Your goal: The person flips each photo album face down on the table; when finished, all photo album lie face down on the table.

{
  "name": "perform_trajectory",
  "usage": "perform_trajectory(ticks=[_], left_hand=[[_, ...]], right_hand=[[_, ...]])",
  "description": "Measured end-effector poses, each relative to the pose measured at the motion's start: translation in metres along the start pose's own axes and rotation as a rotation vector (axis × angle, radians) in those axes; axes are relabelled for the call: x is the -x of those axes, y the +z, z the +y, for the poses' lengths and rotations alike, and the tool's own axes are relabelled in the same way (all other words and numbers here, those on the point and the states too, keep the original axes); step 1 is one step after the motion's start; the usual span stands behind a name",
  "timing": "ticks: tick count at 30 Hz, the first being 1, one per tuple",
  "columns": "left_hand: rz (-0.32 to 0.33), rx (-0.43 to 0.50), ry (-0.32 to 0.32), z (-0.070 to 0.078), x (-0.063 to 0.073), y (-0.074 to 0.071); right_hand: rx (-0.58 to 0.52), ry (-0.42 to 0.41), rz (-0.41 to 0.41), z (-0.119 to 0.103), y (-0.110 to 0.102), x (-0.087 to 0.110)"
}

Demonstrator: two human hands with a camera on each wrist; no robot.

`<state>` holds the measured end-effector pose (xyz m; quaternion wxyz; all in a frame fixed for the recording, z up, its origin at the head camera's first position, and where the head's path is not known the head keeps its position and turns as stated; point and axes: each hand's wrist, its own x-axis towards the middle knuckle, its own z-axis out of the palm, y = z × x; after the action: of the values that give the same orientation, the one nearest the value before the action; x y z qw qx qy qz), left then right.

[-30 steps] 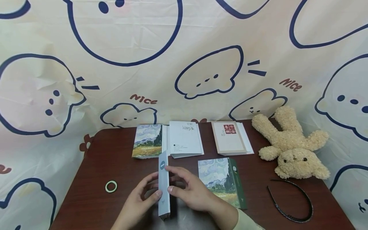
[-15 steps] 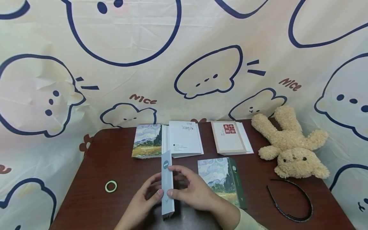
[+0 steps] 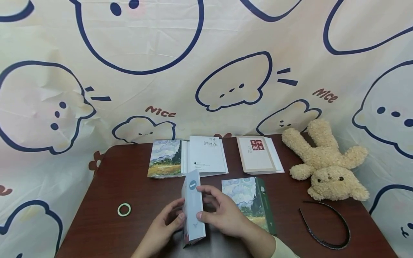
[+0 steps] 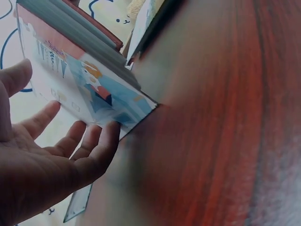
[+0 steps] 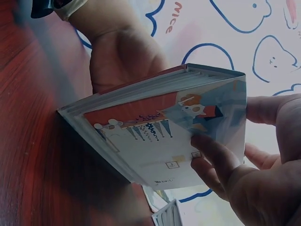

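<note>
- The right hand [image 3: 226, 215] grips the blue-spined book [image 3: 195, 204], its thumb and forefinger at the spine and other fingertips against the illustrated cover seen from the right wrist.
- The left hand [image 3: 162, 224] is at the opposite side of the book, its thumb and bent fingers apart and their tips at the cover; I cannot tell whether they clasp it or only touch it.
- The book is between the two hands, tilted, its spine up and towards the person; whether its lower edge meets the table [image 3: 96, 200] I cannot tell.
- Just right of the grip, partly behind the right forearm, lies a green-spined landscape book [image 3: 243, 200].
- Beyond the grip are a second landscape book [image 3: 165, 157] and a white book [image 3: 208, 154] beside it; farther right is a beige-bordered book [image 3: 258, 154] with a red square of characters.
- Well right of the grip are a plush bear [image 3: 329, 165], head towards the person, and, nearer, a dark headband [image 3: 348, 229].
- Left of the grip, well apart, lies a pale green ring [image 3: 119, 210].
</note>
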<state>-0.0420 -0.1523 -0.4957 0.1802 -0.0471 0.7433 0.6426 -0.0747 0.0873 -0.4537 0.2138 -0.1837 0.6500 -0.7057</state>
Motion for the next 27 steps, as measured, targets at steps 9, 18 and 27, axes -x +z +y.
perform_trajectory(ticks=[9, 18, 27], left_hand=[[0.049, -0.124, -0.003, -0.006, -0.004, 0.001], [0.117, -0.235, 0.019, -0.008, -0.005, -0.003], [0.148, -0.297, 0.038, -0.007, -0.003, -0.008]], right_hand=[[-0.008, 0.005, 0.034, 0.003, -0.007, 0.005], [0.032, 0.033, 0.07, 0.01, -0.014, 0.005], [0.1, 0.1, 0.067, 0.022, -0.02, 0.003]])
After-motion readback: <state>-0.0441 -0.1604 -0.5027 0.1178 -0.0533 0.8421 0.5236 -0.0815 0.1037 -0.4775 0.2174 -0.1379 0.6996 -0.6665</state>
